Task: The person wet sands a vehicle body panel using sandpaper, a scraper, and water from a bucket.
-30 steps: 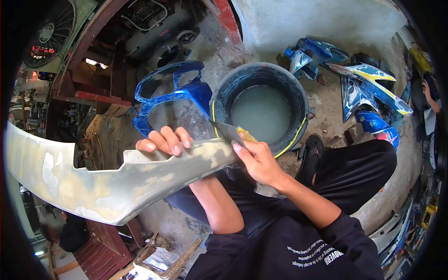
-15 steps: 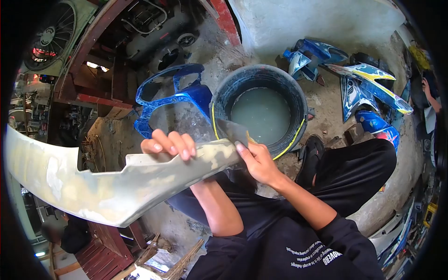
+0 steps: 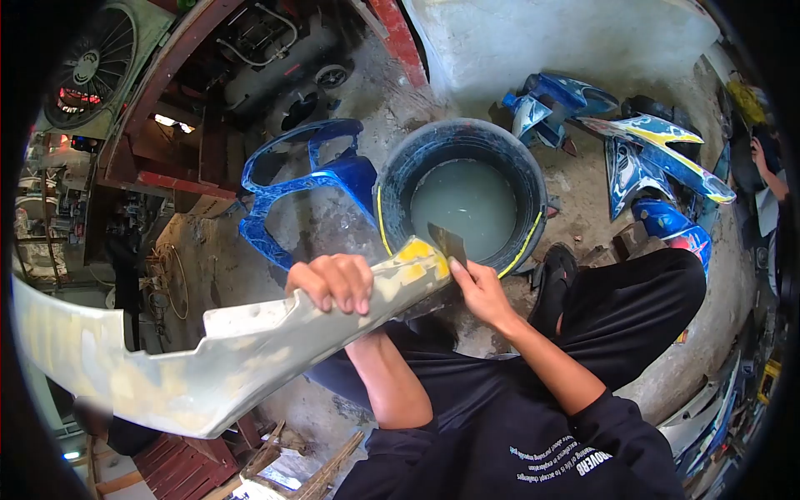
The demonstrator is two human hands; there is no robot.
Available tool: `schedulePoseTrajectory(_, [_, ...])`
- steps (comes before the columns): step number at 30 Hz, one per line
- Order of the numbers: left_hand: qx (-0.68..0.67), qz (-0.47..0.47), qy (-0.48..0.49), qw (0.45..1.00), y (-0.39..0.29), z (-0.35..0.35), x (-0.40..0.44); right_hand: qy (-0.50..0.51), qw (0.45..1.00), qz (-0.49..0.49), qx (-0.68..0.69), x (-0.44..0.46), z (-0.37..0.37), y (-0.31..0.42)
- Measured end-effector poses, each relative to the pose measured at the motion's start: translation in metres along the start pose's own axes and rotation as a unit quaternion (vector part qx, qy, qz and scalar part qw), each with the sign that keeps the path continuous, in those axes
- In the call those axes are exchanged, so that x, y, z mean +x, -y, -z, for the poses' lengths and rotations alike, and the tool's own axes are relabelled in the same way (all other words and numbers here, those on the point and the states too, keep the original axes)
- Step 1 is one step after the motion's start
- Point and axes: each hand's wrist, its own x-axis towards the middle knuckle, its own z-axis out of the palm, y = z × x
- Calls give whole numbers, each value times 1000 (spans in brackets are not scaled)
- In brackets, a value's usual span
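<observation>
A long curved motorcycle body panel [image 3: 250, 362], patchy white, grey and yellow, slants across in front of me. My left hand [image 3: 332, 285] is closed over its upper edge, with the forearm passing behind the panel. At the panel's yellow-marked right tip, my right hand [image 3: 483, 293] pinches a thin dark sheet of sandpaper [image 3: 448, 243] between thumb and fingers. The sandpaper stands up beside the tip; whether it touches the panel I cannot tell. Just beyond the tip is a black bucket [image 3: 395, 167] of cloudy water [image 3: 467, 204].
A blue fairing frame [image 3: 350, 179] lies on the floor left of the bucket. Several blue, white and yellow fairing pieces [image 3: 658, 150] lie to the right. A red wooden bench [image 3: 179, 462] stands lower left, near a blurred person. Another person's hand [image 3: 760, 158] shows at far right.
The panel has shifted right and its left end has dropped. The sandpaper has moved off the panel's tip, baring the yellow patch. Both hands have moved slightly right.
</observation>
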Motion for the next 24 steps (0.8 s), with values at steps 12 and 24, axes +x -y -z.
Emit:
schedulePoseTrajectory(12, [37,-57,100,993,-21,0,8,13,1000,13,-24,-6,7,30])
schedulePoseTrajectory(24, [-25,3,36,999,-13,0,7,47,952,301,-37,-10,18,25])
